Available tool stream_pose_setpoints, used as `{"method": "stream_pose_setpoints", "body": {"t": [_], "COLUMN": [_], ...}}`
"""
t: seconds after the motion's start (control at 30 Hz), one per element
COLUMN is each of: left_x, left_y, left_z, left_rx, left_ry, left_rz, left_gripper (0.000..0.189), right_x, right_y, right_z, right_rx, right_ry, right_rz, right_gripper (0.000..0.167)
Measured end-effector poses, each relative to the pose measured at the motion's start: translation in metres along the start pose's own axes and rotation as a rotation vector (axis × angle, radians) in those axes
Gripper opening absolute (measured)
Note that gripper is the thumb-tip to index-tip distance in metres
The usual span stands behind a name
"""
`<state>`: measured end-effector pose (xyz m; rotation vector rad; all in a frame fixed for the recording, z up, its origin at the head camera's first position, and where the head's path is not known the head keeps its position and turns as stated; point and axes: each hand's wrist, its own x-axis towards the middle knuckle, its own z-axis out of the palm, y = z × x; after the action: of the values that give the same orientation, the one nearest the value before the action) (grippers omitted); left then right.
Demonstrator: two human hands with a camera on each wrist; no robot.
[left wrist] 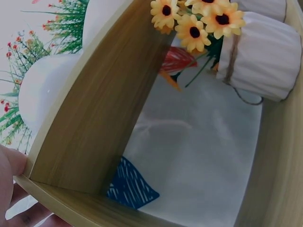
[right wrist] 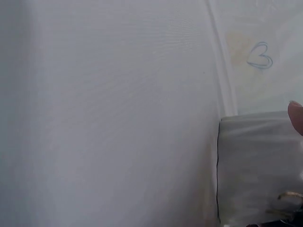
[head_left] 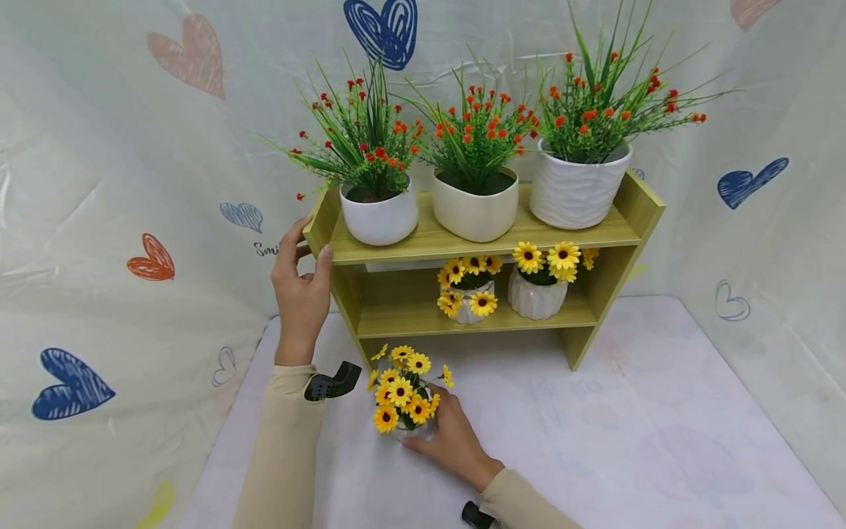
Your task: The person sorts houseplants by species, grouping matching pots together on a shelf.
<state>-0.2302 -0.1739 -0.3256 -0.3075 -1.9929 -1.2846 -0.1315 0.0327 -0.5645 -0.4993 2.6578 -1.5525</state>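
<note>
A two-tier wooden shelf (head_left: 463, 330) stands on the table. At its upper left corner my left hand (head_left: 300, 294) grips the side panel (left wrist: 71, 109), thumb at the front and fingers round the outside. Below the shelf's left end, my right hand (head_left: 456, 437) holds a small white pot (head_left: 416, 430) of yellow artificial sunflowers (head_left: 401, 391). Its thumb (right wrist: 297, 117) lies against the pot wall in the right wrist view. Whether that pot touches the table I cannot tell. Two similar sunflower pots, one in the middle (head_left: 471, 305) and one at right (head_left: 537, 297), sit on the lower tier.
Along the top tier stand three larger pots with red-flowered grass: a smooth white pot (head_left: 380, 220), a cream pot (head_left: 476, 213) and a wavy white pot (head_left: 578, 191). A heart-printed curtain (head_left: 119, 147) hangs behind and beside the pale-covered table (head_left: 661, 426).
</note>
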Motion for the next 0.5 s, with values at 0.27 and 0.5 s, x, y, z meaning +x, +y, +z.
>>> {"method": "stream_pose_setpoints", "body": {"t": [0.27,0.5], "left_x": [-0.0002,0.0005], "left_y": [-0.0003,0.0002], "left_z": [0.0005,0.0003], "left_rx": [-0.004,0.008], "left_ry": [0.0,0.002], "left_rz": [-0.005,0.004], "left_gripper": [0.047,0.048], "right_x": [0.0054,0.0072], "right_y": [-0.0033,-0.0044], "right_z": [0.0075,0.0087], "right_rx": [0.036,0.024], "right_ry": [0.023,0.033], "right_rz": [0.056,0.054], "right_gripper": [0.1,0.102]}}
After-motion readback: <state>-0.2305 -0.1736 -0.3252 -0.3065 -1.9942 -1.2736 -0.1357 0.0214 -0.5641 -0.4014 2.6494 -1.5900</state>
